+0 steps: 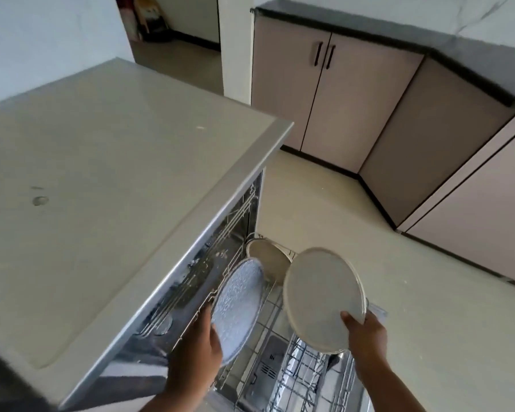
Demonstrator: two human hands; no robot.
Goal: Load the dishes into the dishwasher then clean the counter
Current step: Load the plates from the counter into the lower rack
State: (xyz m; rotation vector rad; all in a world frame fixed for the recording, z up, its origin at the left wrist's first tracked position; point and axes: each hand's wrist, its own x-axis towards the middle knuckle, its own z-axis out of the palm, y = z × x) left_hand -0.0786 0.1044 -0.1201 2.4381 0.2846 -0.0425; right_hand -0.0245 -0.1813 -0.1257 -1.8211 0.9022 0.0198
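Observation:
My left hand (195,349) grips a blue-grey speckled plate (238,304) by its lower edge, tilted on edge over the pulled-out wire rack (283,379) of the open dishwasher (191,281). A cream plate (321,295) is held upright by my right hand (366,334), thumb on its face, above the rack's right side. Behind both plates a cream bowl (269,257) stands in the far end of the rack. The counter (107,179) above the dishwasher shows a few small marks and crumbs.
Beige cabinets (339,93) with black handles and a dark countertop (428,34) run along the right and back. Pale floor (369,233) lies between them and the dishwasher. A doorway (173,31) opens at the back.

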